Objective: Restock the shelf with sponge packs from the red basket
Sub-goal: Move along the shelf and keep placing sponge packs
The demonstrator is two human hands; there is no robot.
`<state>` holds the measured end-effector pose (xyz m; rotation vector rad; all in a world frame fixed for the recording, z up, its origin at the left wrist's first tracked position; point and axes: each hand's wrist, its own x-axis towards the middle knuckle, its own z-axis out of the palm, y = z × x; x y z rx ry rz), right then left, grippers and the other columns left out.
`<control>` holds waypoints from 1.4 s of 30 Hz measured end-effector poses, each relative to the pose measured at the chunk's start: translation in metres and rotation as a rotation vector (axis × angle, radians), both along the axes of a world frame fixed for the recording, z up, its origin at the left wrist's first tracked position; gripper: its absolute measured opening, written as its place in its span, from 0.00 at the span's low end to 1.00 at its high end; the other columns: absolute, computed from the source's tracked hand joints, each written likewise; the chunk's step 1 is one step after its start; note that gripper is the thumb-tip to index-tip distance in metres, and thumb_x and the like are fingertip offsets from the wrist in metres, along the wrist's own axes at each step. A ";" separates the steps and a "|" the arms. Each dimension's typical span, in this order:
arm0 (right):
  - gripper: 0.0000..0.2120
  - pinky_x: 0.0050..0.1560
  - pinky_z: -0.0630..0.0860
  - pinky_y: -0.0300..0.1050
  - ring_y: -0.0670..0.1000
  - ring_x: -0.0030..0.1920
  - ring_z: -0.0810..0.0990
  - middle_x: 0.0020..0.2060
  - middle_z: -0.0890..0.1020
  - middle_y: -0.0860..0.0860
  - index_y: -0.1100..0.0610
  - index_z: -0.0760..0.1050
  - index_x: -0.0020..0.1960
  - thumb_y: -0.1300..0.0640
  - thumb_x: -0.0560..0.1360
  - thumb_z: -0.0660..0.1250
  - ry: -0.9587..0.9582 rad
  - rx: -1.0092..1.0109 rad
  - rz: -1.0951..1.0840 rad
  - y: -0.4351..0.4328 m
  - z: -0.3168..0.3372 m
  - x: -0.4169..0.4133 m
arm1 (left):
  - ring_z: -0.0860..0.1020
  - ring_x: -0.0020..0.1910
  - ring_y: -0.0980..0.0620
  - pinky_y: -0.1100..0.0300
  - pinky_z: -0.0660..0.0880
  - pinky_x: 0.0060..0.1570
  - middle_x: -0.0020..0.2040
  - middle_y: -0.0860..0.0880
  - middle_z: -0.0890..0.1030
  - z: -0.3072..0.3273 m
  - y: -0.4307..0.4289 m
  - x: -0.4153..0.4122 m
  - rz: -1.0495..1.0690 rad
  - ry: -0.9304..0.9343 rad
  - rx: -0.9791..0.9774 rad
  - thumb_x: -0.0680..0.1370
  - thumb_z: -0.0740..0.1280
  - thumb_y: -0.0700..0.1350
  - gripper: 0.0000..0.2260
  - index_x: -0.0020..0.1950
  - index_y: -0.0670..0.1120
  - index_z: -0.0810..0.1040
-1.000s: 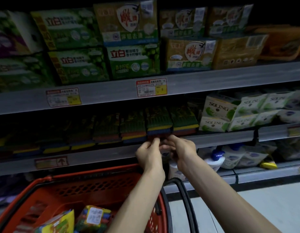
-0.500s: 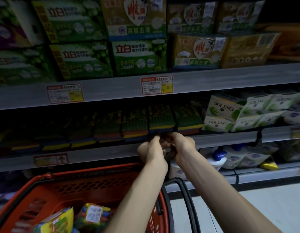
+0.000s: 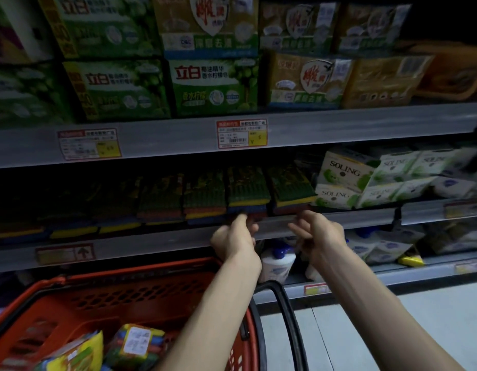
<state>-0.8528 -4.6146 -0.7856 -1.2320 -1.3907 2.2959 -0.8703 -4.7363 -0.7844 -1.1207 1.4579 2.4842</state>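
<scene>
The left hand is raised at the front edge of the middle shelf, fingers curled against the lowest sponge pack of a stack; whether it grips that pack cannot be told. The right hand hovers just beside it, fingers loosely spread and empty. More sponge packs lie in the red basket below.
</scene>
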 end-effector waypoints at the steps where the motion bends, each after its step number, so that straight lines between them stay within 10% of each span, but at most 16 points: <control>1: 0.07 0.24 0.73 0.40 0.51 0.30 0.85 0.36 0.84 0.55 0.63 0.76 0.44 0.63 0.80 0.66 0.019 -0.032 0.004 0.004 0.000 -0.001 | 0.78 0.27 0.53 0.61 0.67 0.26 0.23 0.51 0.79 -0.001 0.001 0.000 0.003 0.000 0.002 0.78 0.72 0.38 0.11 0.39 0.43 0.73; 11: 0.05 0.19 0.61 0.32 0.49 0.33 0.82 0.39 0.86 0.55 0.62 0.78 0.47 0.63 0.81 0.66 0.011 -0.042 0.054 0.010 -0.003 -0.010 | 0.79 0.27 0.54 0.61 0.71 0.34 0.29 0.46 0.82 -0.009 0.004 -0.002 0.025 -0.002 -0.025 0.76 0.74 0.40 0.09 0.39 0.41 0.77; 20: 0.04 0.18 0.62 0.34 0.44 0.23 0.81 0.30 0.86 0.52 0.65 0.80 0.51 0.64 0.79 0.69 -0.026 0.102 0.015 0.001 -0.004 -0.017 | 0.82 0.28 0.56 0.62 0.74 0.33 0.41 0.42 0.86 -0.012 0.005 -0.002 0.042 0.015 -0.004 0.77 0.73 0.40 0.13 0.59 0.35 0.79; 25: 0.08 0.22 0.63 0.39 0.44 0.15 0.71 0.36 0.86 0.59 0.67 0.81 0.52 0.63 0.77 0.69 -0.071 0.182 0.029 -0.002 -0.009 -0.019 | 0.80 0.27 0.54 0.62 0.71 0.35 0.29 0.47 0.82 -0.011 0.004 -0.002 0.013 0.002 -0.046 0.76 0.74 0.40 0.08 0.40 0.40 0.77; 42: 0.10 0.20 0.63 0.38 0.44 0.16 0.71 0.34 0.86 0.58 0.65 0.83 0.51 0.57 0.76 0.73 -0.090 0.233 0.060 0.004 -0.018 -0.024 | 0.82 0.31 0.52 0.63 0.69 0.29 0.36 0.44 0.83 -0.010 -0.002 -0.002 -0.024 0.003 -0.068 0.78 0.73 0.39 0.10 0.39 0.41 0.75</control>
